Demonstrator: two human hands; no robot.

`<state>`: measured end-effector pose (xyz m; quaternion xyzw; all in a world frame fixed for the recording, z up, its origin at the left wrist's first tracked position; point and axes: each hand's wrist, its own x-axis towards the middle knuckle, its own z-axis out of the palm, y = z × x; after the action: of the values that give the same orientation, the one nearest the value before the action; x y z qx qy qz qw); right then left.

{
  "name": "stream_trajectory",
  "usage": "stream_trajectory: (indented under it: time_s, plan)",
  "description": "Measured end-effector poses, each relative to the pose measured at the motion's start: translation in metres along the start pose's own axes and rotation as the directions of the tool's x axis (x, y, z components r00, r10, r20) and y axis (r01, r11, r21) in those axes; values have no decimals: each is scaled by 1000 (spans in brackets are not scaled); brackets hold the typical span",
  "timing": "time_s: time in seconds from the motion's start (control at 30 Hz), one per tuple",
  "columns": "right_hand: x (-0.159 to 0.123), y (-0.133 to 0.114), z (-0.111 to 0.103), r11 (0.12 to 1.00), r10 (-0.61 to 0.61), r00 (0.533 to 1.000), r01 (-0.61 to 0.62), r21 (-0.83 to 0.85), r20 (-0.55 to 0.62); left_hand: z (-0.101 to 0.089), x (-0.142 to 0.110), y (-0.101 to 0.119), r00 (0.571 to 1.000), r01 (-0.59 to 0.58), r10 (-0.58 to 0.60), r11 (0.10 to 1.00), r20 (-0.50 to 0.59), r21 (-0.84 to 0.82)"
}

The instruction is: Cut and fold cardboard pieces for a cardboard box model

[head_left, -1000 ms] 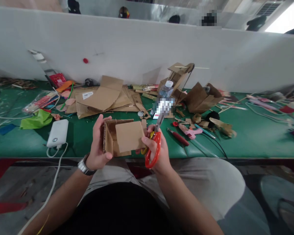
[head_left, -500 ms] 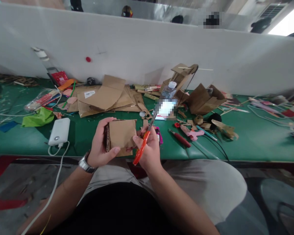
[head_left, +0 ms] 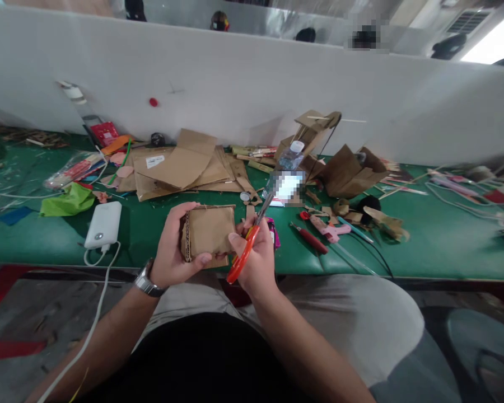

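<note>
My left hand (head_left: 175,246) wraps round the left side of a square stack of cardboard (head_left: 211,230), its thumb on the lower front face. Corrugated edges show along the stack's left side. In my right hand (head_left: 256,254) are orange-handled scissors (head_left: 243,254), held across the palm with the blades pointing up and away. The right thumb also presses on the stack's right edge. The right fingers behind the scissors are partly hidden. The stack is held over the near edge of the green table (head_left: 147,224).
Flat cardboard sheets (head_left: 172,168) lie behind my hands. To the left are a white power bank (head_left: 103,224) with its cable and green cloth (head_left: 69,200). A pink glue gun (head_left: 330,228), a red-handled tool (head_left: 309,239), a plastic bottle (head_left: 291,157) and an open cardboard box (head_left: 348,173) are to the right.
The cardboard stack has tilted slightly, so more of its corrugated left edge shows. Both hands keep their hold; the view has shifted very slightly.
</note>
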<state>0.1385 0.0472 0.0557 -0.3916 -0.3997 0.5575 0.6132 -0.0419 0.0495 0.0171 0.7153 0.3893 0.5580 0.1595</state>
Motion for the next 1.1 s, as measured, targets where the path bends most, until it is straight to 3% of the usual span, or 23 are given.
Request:
stream_trajectory:
  time_s: [0.33,0.8,1.1]
  plan:
    - [2,2,0,999,21,999,-22,50,27,-5,2,2,997,-80,82,985,-7,151]
    - [0,1,0,999,-49,998,49,-12,45,-6,-1,3,999,-38,38,996,-5,86]
    - [-1,-2,1,997,-70,995,73,-41,73,-6,2,4,998,-69,69,992,5,101]
